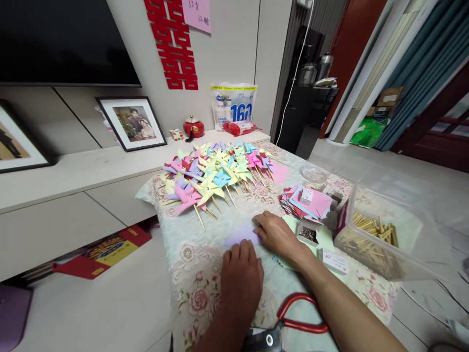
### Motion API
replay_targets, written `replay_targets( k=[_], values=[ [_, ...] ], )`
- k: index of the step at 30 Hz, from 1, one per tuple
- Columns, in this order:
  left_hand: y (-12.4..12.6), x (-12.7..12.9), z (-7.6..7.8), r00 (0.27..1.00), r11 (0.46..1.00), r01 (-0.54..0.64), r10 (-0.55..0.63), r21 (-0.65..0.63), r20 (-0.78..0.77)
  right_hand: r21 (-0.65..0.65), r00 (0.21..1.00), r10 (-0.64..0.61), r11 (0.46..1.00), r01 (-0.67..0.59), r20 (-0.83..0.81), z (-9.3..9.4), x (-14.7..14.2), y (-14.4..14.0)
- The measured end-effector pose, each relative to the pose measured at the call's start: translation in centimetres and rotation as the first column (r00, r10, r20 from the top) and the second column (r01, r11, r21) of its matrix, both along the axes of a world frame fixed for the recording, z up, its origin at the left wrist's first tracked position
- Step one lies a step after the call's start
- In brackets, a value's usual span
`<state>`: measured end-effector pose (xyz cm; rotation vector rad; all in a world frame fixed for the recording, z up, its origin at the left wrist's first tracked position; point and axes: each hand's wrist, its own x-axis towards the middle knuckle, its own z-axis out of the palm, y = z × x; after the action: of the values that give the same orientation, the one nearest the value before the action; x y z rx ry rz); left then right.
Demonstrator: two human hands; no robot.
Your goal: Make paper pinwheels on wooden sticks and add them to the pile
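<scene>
A sheet of purple paper, seemingly folded, lies on the flowered tablecloth between my hands. My left hand presses its near edge, with the fingers close together. At the right end of the paper, my right hand holds it with bent fingers; the fingertips are partly hidden. Beyond my hands lies a pile of finished paper pinwheels on sticks. Red-handled scissors or shears rest near my forearms, their far part covered. Beside my right wrist is a small open box of metal pins or fasteners.
Stacked colored paper lies right of my hands, near a small white box. A clear plastic bin holds many short wooden sticks. A white cabinet with framed photos runs along the left wall.
</scene>
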<state>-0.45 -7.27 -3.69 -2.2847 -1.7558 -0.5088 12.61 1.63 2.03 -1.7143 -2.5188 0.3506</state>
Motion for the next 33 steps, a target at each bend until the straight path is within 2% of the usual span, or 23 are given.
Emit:
replay_targets(
  k=[5, 12, 17, 24, 28, 33],
  values=[
    [0.1, -0.2, -0.2, 0.999, 0.999, -0.012, 0.011, 0.033, 0.04, -0.037, 0.998, -0.018, 0.999, 0.016, -0.054, -0.1, 0.3, 0.0],
    [0.7, -0.5, -1.9, 0.98, 0.995, -0.044, 0.025, 0.092, 0.198, -0.055, 0.992, -0.055, 0.997, 0.049, -0.112, -0.2, 0.6, 0.2],
    [1.2, -0.8, -1.9, 0.948, 0.998, -0.019, 0.0, 0.056, 0.319, -0.049, 0.989, -0.046, 0.998, 0.04, -0.139, -0.6, 0.7, 0.5],
    [2.2, -2.0, -1.7, 0.946, 1.0, 0.025, -0.025, 0.004, 0.322, -0.037, 0.986, -0.051, 0.998, 0.046, -0.157, -1.1, 0.9, 0.5],
    [2.7, -3.0, -2.0, 0.92, 0.999, 0.043, -0.029, -0.028, 0.391, -0.053, 0.977, -0.053, 0.998, 0.043, -0.208, -1.3, 0.8, 0.5],
    [2.7, -2.7, -2.1, 0.906, 0.999, 0.032, -0.019, -0.024, 0.422, -0.001, 0.966, -0.073, 0.997, 0.075, -0.249, -1.9, 0.6, 0.7]
  ],
)
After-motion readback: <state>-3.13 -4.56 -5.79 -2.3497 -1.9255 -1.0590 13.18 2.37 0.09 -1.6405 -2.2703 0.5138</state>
